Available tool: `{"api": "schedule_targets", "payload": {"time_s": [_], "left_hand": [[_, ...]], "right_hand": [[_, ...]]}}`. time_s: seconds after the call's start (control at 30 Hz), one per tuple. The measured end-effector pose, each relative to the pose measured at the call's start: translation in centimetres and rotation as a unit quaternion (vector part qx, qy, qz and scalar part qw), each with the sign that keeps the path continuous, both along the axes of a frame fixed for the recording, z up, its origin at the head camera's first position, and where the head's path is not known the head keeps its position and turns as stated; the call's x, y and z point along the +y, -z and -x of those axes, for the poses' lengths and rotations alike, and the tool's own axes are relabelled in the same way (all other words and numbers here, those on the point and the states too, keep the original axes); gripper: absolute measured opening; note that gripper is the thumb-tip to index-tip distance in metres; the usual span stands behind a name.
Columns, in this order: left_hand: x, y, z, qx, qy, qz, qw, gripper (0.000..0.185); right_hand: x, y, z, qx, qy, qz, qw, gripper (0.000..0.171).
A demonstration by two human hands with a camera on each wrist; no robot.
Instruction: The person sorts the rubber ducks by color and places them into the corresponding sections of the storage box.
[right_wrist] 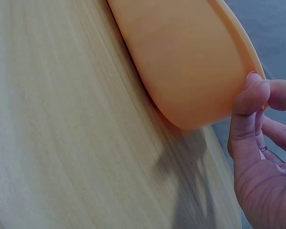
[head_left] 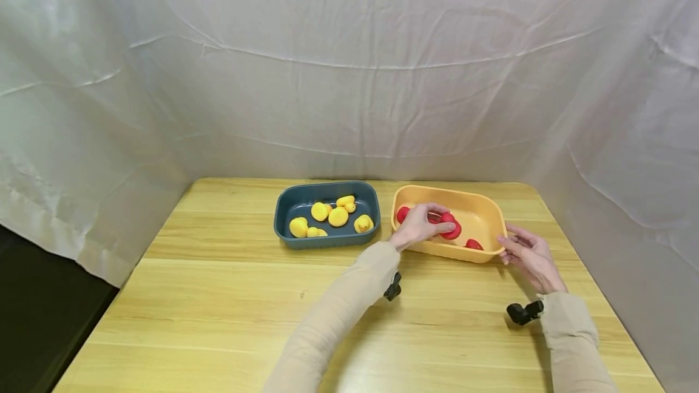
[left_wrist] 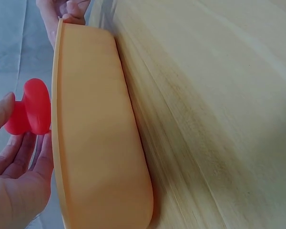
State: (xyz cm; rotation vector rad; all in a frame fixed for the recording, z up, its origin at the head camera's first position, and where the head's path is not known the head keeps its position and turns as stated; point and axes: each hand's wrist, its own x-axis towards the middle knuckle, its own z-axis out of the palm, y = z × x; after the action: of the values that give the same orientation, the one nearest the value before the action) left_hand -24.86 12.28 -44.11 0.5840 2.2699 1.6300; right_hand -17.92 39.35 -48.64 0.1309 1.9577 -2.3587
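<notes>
Inside the orange bin (head_left: 480,202), my left hand (head_left: 419,224) holds a red rubber toy (left_wrist: 35,107) between thumb and fingers. The toy has a smooth, rounded two-part shape and shows just above the bin's rim in the left wrist view. More red toys (head_left: 474,244) lie in the bin, some partly hidden by the left hand. My right hand (head_left: 532,256) is at the bin's right end, pinching the rim between thumb and fingers. In the right wrist view the thumb (right_wrist: 250,100) presses on the outside of the bin wall.
Left of the orange bin stands a dark blue bin (head_left: 327,240) with several yellow rubber ducks (head_left: 338,217) in it. Both bins are near the back edge of the wooden table (head_left: 229,296). Grey-white sheeting (head_left: 349,77) hangs behind and at the sides.
</notes>
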Motion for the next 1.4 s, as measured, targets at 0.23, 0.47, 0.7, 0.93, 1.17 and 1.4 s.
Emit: {"api": "schedule_targets", "payload": {"time_s": [0.23,0.47,0.7,0.93,1.17,1.4], "left_hand": [[0.3,0.0,0.1,-0.008,0.002,-0.002,1.0,0.043],[-0.4,0.0,0.5,0.004,0.009,-0.024,0.9996,0.042],[-1.9,0.2,0.9,0.015,0.01,-0.027,0.9995,0.039],[-4.5,0.1,0.9,0.018,0.006,-0.036,0.9992,0.042],[-7.3,0.2,0.8,0.029,-0.008,-0.042,0.9987,0.038],[-10.9,-0.4,0.6,0.033,-0.01,-0.048,0.9982,0.042]], "right_hand": [[0.0,-0.1,0.0,-0.005,-0.002,-0.002,1.0,0.034],[0.0,-0.1,0.0,-0.002,-0.001,0.002,1.0,0.036],[0.0,0.0,0.0,0.001,-0.003,0.009,1.0,0.034],[0.0,0.2,-0.1,0.006,-0.003,0.005,1.0,0.041],[0.0,0.0,-0.1,0.002,-0.001,-0.001,1.0,0.039],[0.0,0.0,0.0,0.005,-0.003,0.005,1.0,0.038]]}}
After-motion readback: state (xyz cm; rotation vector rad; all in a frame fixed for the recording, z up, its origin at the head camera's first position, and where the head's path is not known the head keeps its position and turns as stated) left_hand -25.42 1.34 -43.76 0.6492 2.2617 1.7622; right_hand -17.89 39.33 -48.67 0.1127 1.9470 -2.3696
